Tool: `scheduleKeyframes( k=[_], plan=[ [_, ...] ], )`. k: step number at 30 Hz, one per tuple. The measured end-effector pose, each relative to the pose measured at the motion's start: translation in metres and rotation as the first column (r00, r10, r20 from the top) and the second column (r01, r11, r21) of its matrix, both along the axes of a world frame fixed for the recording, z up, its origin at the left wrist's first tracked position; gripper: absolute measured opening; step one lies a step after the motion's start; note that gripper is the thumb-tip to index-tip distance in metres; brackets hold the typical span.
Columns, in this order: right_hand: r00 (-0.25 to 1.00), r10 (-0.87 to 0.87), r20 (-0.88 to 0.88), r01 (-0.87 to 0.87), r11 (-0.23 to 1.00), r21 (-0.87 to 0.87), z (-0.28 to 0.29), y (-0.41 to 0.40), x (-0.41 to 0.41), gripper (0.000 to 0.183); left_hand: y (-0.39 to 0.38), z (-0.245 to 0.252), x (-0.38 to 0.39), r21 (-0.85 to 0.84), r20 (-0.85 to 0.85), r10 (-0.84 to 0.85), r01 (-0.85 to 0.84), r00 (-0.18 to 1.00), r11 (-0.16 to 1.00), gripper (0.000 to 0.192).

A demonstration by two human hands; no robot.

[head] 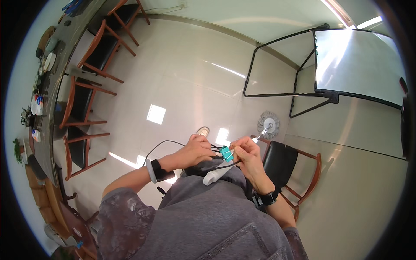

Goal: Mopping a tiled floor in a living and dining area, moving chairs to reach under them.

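In front of my waist, a teal binder clip [227,153] with light wire handles sits around strands of black cable [217,158]. My left hand [198,150] grips the black cable just left of the clip. My right hand [248,152] pinches the clip's wire handle between thumb and fingers. One loop of the cable arcs out to the left past my left wrist, and another part runs under my right hand. Below the clip, a white cylindrical object [214,175] with a rounded end rests against my shirt; its upper part is partly hidden.
A wood-framed chair [281,162] stands close on the right, near a mop head [268,125]. Beyond them is a whiteboard [354,61] on a black metal frame. Several chairs [99,55] line a long dark table [61,78] at the left. My shoe [203,131] shows on the tiled floor.
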State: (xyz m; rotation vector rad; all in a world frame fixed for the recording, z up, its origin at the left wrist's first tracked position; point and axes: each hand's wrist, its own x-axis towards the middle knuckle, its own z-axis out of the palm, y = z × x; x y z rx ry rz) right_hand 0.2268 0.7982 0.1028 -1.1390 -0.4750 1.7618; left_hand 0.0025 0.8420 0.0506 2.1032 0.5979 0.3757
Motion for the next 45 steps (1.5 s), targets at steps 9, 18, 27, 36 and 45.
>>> scheduleKeyframes(
  k=[9,18,27,36,45],
  plan=[
    [0.96,0.013,0.279,-0.089,0.961,0.262,0.018,0.028,0.003,0.006,-0.023,0.002,0.006,-0.215,0.074,0.163,-0.144,0.984,0.966,0.021],
    [0.997,0.066,0.028,-0.07,0.988,0.135,-0.023,0.027,-0.001,0.006,0.007,0.034,0.021,-0.98,0.102,0.355,0.033,0.929,0.195,0.041],
    [0.996,0.07,0.062,-0.077,0.991,0.111,-0.02,0.03,0.022,0.008,-0.011,0.025,0.016,-0.993,0.113,0.51,0.078,0.853,0.091,0.091],
    [0.982,0.175,0.072,-0.178,0.984,0.031,-0.014,0.031,0.027,0.038,-0.006,0.025,0.009,-0.955,0.295,0.542,0.218,0.787,0.203,0.084],
    [0.982,0.185,-0.041,-0.18,0.979,0.093,-0.013,0.032,0.029,0.038,0.015,0.046,0.003,-0.872,0.088,0.247,-0.045,0.965,0.488,0.035]
  ],
)
